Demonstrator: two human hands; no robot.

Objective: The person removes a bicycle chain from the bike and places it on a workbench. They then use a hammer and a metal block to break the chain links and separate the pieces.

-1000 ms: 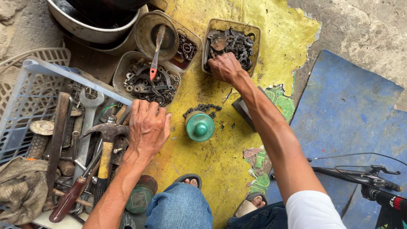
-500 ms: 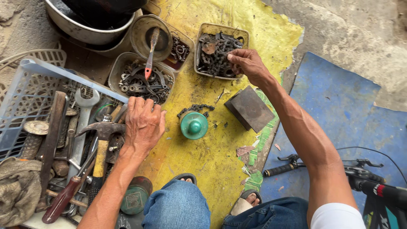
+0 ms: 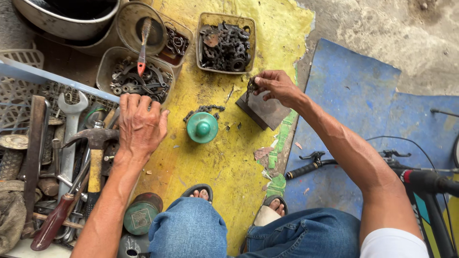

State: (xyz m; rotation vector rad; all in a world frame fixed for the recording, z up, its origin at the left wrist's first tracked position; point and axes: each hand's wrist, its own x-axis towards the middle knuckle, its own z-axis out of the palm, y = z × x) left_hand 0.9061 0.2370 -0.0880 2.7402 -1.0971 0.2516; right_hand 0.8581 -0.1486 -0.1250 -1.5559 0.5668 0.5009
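Both hands busy: left hand (image 3: pixel 138 126) is spread wide, palm down, fingers flat at the edge of the blue crate (image 3: pixel 28 76) full of tools, gripping nothing. Right hand (image 3: pixel 277 87) is pinched narrow on a short piece of dark chain (image 3: pixel 250 88), which hangs from my fingertips just above the dark metal block (image 3: pixel 264 111) on the yellow mat (image 3: pixel 224 167). Biggest things first: blue mat (image 3: pixel 344 95) off to my right, bike handlebar (image 3: pixel 306 169) lying across it near my right knee, crate of tools at my left with the hammer (image 3: pixel 95 148) and big spanner (image 3: pixel 71 124) right under my left wrist. Up top, a tray of rusty chain bits (image 3: pixel 224 45) and a tub of washers and rings (image 3: pixel 136 81) with a red-handled screwdriver (image 3: pixel 142 55) lying across it. Green round cap (image 3: pixel 202 127) sits mid-mat with another chain length (image 3: pixel 203 110) curled just behind it. Risks as I judge them: pinch grip is light, so the greasy chain could slip and drop off the block edge; block sits skewed on a rucked mat, may rock; left hand is close to the hammer claw; forearm swing could clip the handlebar.
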